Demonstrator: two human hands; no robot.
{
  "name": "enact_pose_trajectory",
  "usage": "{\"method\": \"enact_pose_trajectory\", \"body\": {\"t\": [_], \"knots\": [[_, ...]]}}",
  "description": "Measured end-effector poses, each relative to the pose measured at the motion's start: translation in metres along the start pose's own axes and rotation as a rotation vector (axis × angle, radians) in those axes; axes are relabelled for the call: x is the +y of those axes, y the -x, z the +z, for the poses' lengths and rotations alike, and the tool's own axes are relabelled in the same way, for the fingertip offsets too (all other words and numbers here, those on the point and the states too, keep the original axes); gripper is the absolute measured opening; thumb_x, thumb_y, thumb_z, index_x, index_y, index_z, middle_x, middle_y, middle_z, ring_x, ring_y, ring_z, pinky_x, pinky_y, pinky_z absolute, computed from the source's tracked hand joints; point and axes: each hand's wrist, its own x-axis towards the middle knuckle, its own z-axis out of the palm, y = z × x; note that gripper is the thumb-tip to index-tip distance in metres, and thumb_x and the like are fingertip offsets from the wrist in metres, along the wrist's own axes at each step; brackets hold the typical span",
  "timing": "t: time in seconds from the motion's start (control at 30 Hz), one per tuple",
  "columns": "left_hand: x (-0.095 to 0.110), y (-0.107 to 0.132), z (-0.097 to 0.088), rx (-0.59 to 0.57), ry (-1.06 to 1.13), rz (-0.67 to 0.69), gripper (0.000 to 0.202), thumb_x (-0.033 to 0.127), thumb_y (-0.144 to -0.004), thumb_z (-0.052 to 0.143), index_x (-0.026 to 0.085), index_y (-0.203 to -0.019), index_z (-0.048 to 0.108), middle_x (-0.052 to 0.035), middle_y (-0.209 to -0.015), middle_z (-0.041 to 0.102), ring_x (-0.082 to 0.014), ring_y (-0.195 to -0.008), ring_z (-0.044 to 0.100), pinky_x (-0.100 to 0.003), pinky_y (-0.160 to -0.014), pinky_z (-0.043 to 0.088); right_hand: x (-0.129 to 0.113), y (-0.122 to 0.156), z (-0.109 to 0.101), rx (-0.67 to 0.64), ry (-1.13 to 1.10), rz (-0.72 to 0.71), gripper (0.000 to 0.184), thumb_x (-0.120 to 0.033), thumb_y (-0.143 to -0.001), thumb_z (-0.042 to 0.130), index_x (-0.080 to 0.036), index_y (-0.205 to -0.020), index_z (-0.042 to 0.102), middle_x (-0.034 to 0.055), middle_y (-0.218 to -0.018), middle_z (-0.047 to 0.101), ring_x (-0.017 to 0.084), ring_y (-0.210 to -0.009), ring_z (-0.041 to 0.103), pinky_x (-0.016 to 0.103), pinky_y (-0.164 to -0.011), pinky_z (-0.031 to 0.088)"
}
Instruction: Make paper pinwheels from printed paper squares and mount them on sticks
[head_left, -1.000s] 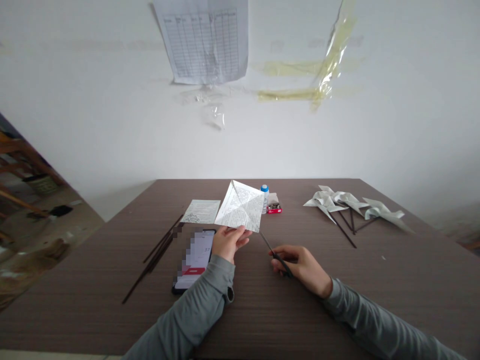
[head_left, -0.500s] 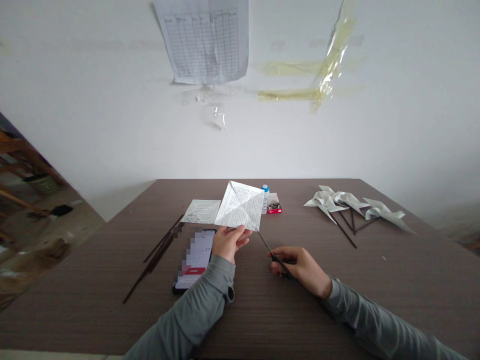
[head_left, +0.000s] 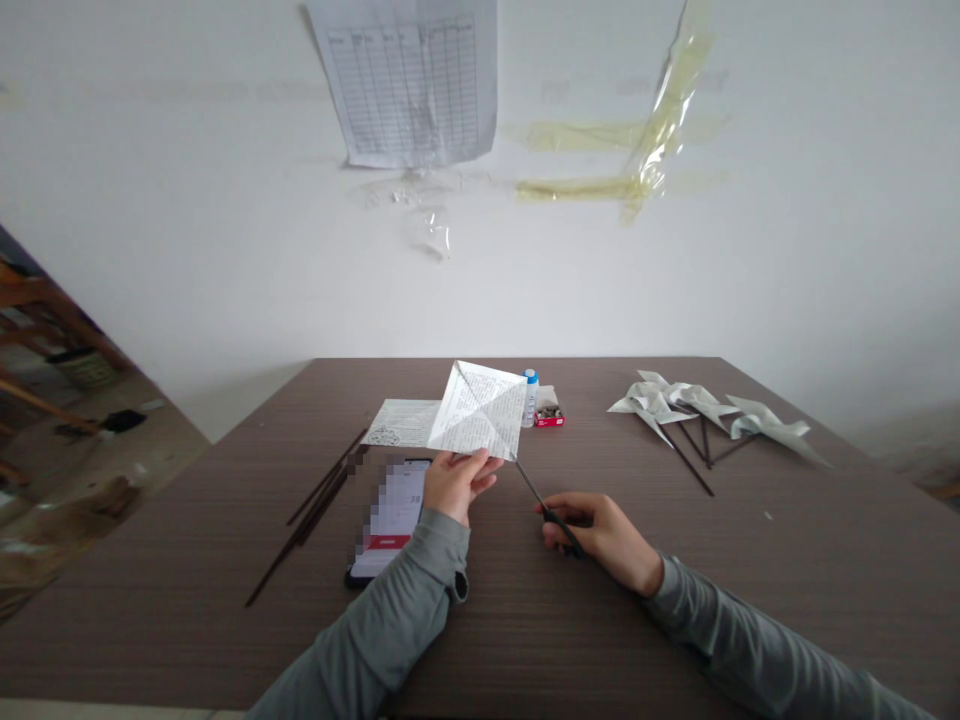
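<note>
Above a brown wood-grain table [head_left: 637, 640], a creased square of printed paper [head_left: 478, 410] is held up on one corner, pinched at its lower edge by the left hand [head_left: 456, 487], with the forearm angled in from a grey sleeve [head_left: 390, 620]. A thin dark stick [head_left: 544, 503] is gripped in the closed right hand [head_left: 596, 530], wrist low, its tip meeting the paper's lower corner. Beneath the left hand lies a smartphone [head_left: 390, 520], its screen partly pixelated, a red band showing, its digits unreadable. Loose dark sticks [head_left: 315, 510] and a printed sheet [head_left: 401, 422] are laid beside it. Farther off stand a blue-capped bottle [head_left: 530, 397] and a small red box [head_left: 550, 420]. Paper pinwheels on sticks [head_left: 675, 415] are grouped at right. A ruled form [head_left: 409, 80] is taped to the wall, its headings too small to read.
</note>
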Motion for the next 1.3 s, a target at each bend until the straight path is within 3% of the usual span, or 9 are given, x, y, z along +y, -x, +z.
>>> {"method": "enact_pose_trajectory", "body": {"t": [0.5,0.73,1.0,1.3], "knots": [[0.004,0.005,0.004,0.013,-0.018,-0.007,0.029,-0.005,-0.091,0.101,0.018,-0.098,0.085,-0.0055,-0.093,0.098,-0.0267,-0.092,0.101,-0.02,-0.065,0.067,-0.001,0.001,0.001,0.002,-0.006,0.006,0.068,-0.074,-0.069,0.114,-0.022,-0.11,0.097,0.0054,-0.08,0.085,0.025,-0.073,0.069,0.043,-0.076,0.06],[0.003,0.004,0.004,0.006,-0.006,-0.008,0.029,-0.007,-0.093,0.1,0.017,-0.097,0.085,-0.005,-0.091,0.097,-0.0245,-0.086,0.099,-0.019,-0.062,0.065,0.002,-0.001,0.0,-0.004,0.008,-0.011,0.07,-0.074,-0.07,0.114,-0.019,-0.111,0.099,0.0032,-0.077,0.084,0.021,-0.072,0.068,0.039,-0.075,0.06],[0.003,0.003,0.003,0.012,-0.04,0.013,0.032,-0.002,-0.088,0.108,0.018,-0.091,0.083,-0.0073,-0.091,0.097,-0.029,-0.091,0.101,-0.021,-0.06,0.064,0.007,-0.002,-0.003,-0.004,0.039,-0.036,0.072,-0.079,-0.074,0.113,-0.021,-0.114,0.098,0.0042,-0.081,0.086,0.022,-0.073,0.07,0.04,-0.075,0.059],[0.006,0.004,0.003,-0.026,-0.084,-0.005,0.033,-0.002,-0.086,0.109,0.017,-0.093,0.084,-0.0088,-0.095,0.098,-0.0286,-0.087,0.1,-0.02,-0.055,0.061,-0.006,0.003,0.0,0.032,0.04,-0.028,0.064,-0.073,-0.07,0.113,-0.023,-0.109,0.099,0.0074,-0.082,0.087,0.028,-0.076,0.074,0.044,-0.076,0.062]]}}
